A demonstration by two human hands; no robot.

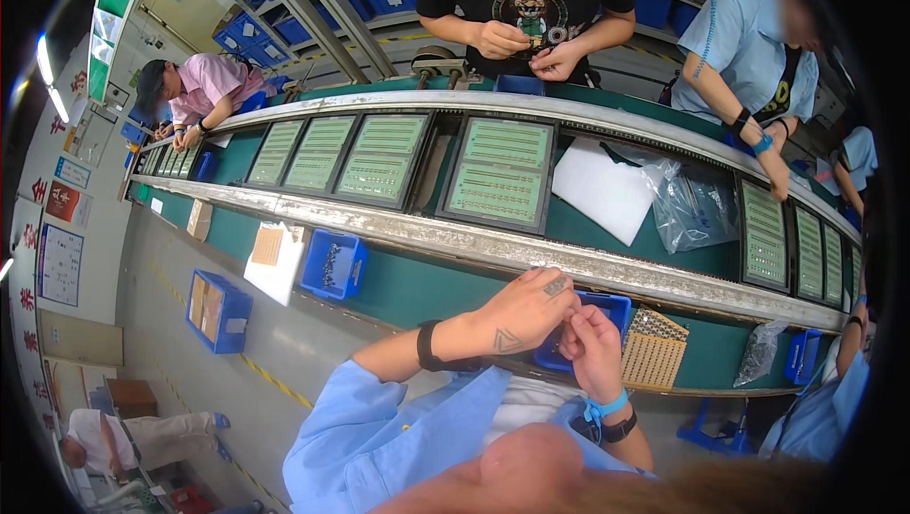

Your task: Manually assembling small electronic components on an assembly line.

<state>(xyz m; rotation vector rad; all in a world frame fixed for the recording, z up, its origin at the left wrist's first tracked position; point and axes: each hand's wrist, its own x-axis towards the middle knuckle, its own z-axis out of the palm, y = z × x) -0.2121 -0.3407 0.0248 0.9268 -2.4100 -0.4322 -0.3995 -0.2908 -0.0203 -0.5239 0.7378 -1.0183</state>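
Observation:
My left hand (527, 309) and my right hand (594, 348) meet above the near edge of the bench, fingertips pinched together. Whatever sits between them is too small and too covered by my fingers to make out. Just under and behind my hands is a blue plastic bin (618, 307), its contents mostly hidden. Beside my right hand lies a tan perforated board (654, 362), with rows of small dark parts on its upper portion.
A metal-railed conveyor (445, 228) crosses the bench, carrying framed green circuit panels (498, 173). White foam (603, 194) and a clear plastic bag (692, 206) lie between panels. Another blue bin (334, 265) holds small metal parts. Co-workers' hands (531, 48) are across the line.

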